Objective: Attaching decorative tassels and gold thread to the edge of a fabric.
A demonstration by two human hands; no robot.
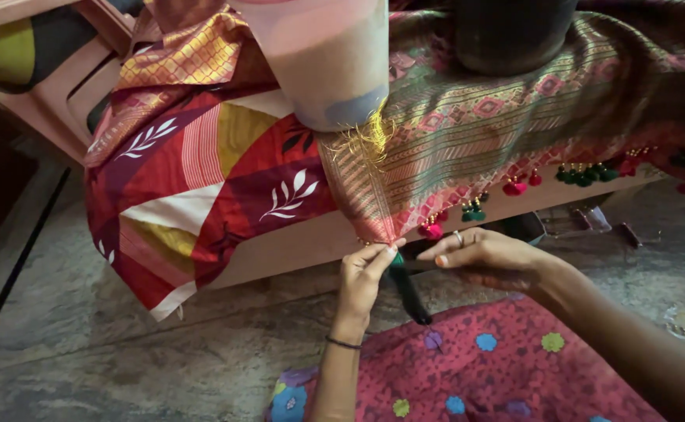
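Observation:
A woven green and pink sari cloth (475,117) hangs over the edge of a low bed. Red and green tassels (514,187) dangle along its border. My left hand (362,277) pinches the hanging corner of the cloth together with a green thread tassel (398,260). My right hand (487,258), a ring on one finger, holds the dark green thread (409,293) just right of that corner, fingers close to the left hand's fingertips. The thread trails down toward my lap.
A patterned red bedsheet (202,180) drapes off the bed frame (295,246). A pale plastic container (331,62) and a dark pot (511,31) stand on the cloth. A pink plastic chair (53,86) is at the left. My lap wears red floral fabric (483,367) above stone floor (123,344).

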